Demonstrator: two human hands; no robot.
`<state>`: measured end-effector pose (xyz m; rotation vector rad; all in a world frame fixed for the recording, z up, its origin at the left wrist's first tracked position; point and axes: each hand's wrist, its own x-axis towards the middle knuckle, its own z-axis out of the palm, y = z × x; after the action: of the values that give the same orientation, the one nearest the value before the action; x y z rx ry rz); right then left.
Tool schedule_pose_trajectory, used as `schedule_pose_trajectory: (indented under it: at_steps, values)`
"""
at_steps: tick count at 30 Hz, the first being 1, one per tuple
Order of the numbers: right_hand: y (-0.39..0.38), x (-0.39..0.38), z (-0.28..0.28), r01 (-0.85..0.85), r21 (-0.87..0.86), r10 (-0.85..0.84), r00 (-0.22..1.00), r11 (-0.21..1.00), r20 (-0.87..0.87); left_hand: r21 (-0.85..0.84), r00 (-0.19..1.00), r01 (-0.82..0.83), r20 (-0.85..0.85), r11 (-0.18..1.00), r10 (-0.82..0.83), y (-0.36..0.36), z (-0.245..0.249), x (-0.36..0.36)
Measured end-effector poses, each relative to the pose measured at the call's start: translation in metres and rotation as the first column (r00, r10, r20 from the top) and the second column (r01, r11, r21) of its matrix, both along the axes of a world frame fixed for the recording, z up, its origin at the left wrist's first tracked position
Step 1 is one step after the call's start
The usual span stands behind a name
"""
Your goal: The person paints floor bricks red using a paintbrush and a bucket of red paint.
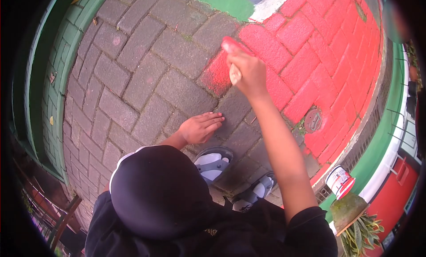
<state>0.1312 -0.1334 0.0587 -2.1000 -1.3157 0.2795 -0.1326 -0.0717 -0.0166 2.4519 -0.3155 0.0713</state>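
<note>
My right hand is closed round a paintbrush; its pale handle end shows below the fingers. The red-coated head of the brush lies at the border between grey and red pavers. Just below it, one paver is partly red, with grey stone showing through at its lower edge. My left hand rests on the unpainted grey pavers, fingers stretched out and close together, holding nothing.
Red pavers spread to the right around a round metal cover. A paint tub stands by a mossy block and a leafy plant. Sandalled feet are near my left hand. A green kerb runs along the left.
</note>
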Motion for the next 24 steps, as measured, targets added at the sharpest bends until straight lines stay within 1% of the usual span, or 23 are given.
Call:
schedule_pose_trajectory:
  at_steps: [2,3,4,6,7,8,10,11,14,15,17,18,20,21,22,23,24]
  values:
    - [0.008,0.001,-0.011,0.034,0.036,-0.039,0.987,0.999,0.155,0.005,1.000,0.001,-0.007,1.000,0.000,0.002,0.001,0.002]
    - [0.007,-0.004,-0.011,-0.016,0.026,0.011,0.984,1.000,0.175,0.013,1.000,0.001,-0.006,1.000,-0.001,0.004,0.003,0.003]
    - [0.006,-0.002,-0.011,-0.016,0.033,0.010,0.984,0.999,0.177,0.001,1.000,0.011,-0.015,1.000,-0.011,0.004,0.005,0.004]
    - [0.004,0.002,0.003,-0.041,0.069,0.039,0.999,0.997,0.024,-0.019,0.999,0.020,-0.031,1.000,-0.020,0.003,0.003,0.002]
    - [0.007,0.007,0.003,0.048,0.160,-0.042,0.998,0.986,-0.038,-0.010,1.000,0.008,-0.016,1.000,-0.008,0.003,0.001,0.002]
    - [0.008,0.012,0.001,0.052,0.153,-0.047,0.998,0.987,-0.039,0.000,1.000,-0.005,0.004,1.000,0.005,0.001,-0.001,0.002]
    - [0.009,0.026,0.002,0.109,0.037,-0.112,0.990,0.993,0.090,-0.002,1.000,-0.005,0.004,1.000,0.005,0.001,0.000,0.002]
    - [0.008,0.026,0.004,0.111,0.039,-0.114,0.989,0.993,0.094,-0.002,1.000,-0.004,-0.003,1.000,0.004,0.002,0.002,0.002]
    - [0.010,0.022,0.007,-0.069,0.048,0.073,0.992,0.996,-0.103,-0.009,1.000,0.015,-0.024,1.000,-0.015,0.003,0.003,0.002]
    - [0.011,0.023,0.007,-0.069,0.044,0.074,0.992,0.997,-0.106,-0.013,1.000,0.014,-0.027,1.000,-0.014,0.002,0.002,0.001]
    - [0.013,0.029,0.009,0.114,0.156,-0.108,0.993,0.981,-0.045,-0.017,1.000,-0.018,-0.010,1.000,0.018,0.000,0.000,0.002]
    - [0.012,0.027,0.006,0.111,0.157,-0.105,0.994,0.981,-0.042,-0.015,1.000,-0.021,-0.006,1.000,0.021,0.000,0.002,0.004]
    - [0.012,0.019,0.003,-0.002,0.055,0.000,0.999,0.999,0.039,-0.012,1.000,-0.008,0.011,1.000,0.008,0.003,0.007,0.004]
    - [0.014,0.020,0.004,-0.004,0.059,0.002,0.999,0.998,0.039,-0.008,1.000,-0.011,0.012,1.000,0.011,0.004,0.008,0.005]
    - [0.014,0.022,0.005,0.043,0.097,-0.028,0.988,0.994,-0.155,-0.005,1.000,-0.011,0.016,1.000,0.011,0.004,0.008,0.006]
    - [0.012,0.023,0.009,0.100,0.118,-0.053,0.936,0.988,-0.347,-0.007,1.000,-0.008,0.018,1.000,0.009,0.003,0.008,0.004]
    - [0.010,0.029,0.012,0.102,0.112,-0.056,0.934,0.988,-0.353,-0.013,1.000,-0.007,0.011,1.000,0.008,0.001,0.007,0.002]
